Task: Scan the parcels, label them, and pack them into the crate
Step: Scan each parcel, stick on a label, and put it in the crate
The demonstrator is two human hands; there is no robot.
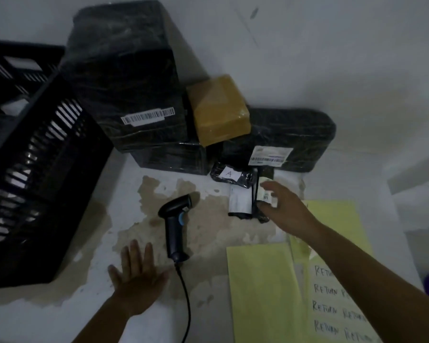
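Nearest, the left hand (136, 276) lies flat on the stained white table (60, 318), fingers straight and spread, holding nothing. Just right of it lies one black scanner (175, 226), with its cable (186, 300) trailing toward the near edge. On the near right, at least two yellow sheets (258, 293) overlap; one has "RETURN" handwritten on it many times.

Farther in, the right hand (282, 206) reaches over the sheets. Its thumb and fingers are closed on the edge of a small black parcel (259, 216) with a white label. Two more small black parcels lie touching it on the left: the labelled parcel (240, 203) and, beyond that, the parcel marked "A" (229, 174). That makes three small ones.

Behind them against the wall are three big black wrapped parcels. The tall parcel (124, 82), which has a barcode strip, sits on the low parcel (171, 157). The wide parcel (282, 129) is on the right and bears a shipping label. One brown parcel (218, 110) leans between the tall one and the wide one.

On the left stands one black slatted crate (35, 157). What is inside it I cannot tell.
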